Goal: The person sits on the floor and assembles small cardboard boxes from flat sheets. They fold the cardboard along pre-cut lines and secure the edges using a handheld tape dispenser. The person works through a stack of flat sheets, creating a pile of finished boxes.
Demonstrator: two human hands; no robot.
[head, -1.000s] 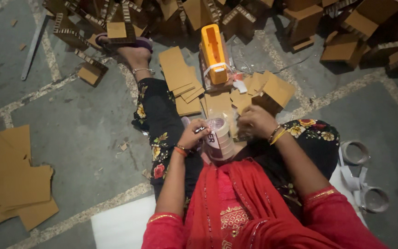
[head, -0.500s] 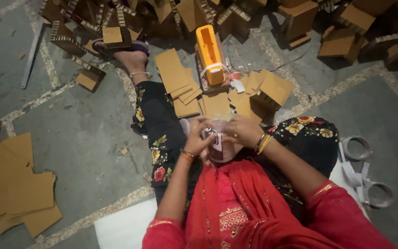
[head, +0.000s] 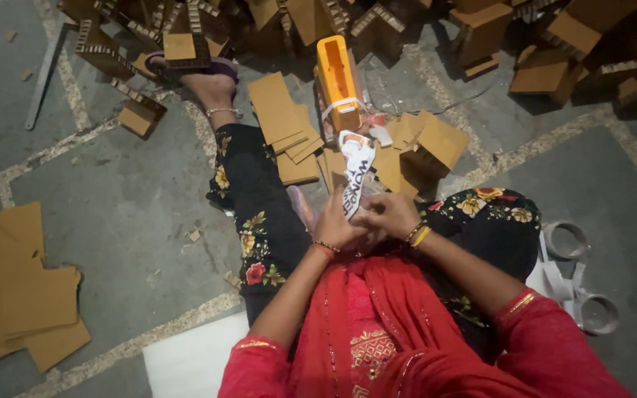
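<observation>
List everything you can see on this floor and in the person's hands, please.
Wrapper: one, white with dark print, held up by both hands.
Orange tool: one, orange, on the floor beyond the hands.
Flat cardboard pieces: a loose heap, brown, beside the outstretched leg.
Cardboard sheets: a stack, brown, far left.
Folded cardboard boxes: many, brown, piled along the top.
Tape rolls: three or so, pale grey, far right.
White sheet: one, bottom edge.
Metal bar: one, grey, top left.
Floor: grey with pale lines.
Left hand: on the wrapper.
Right hand: on the wrapper.
</observation>
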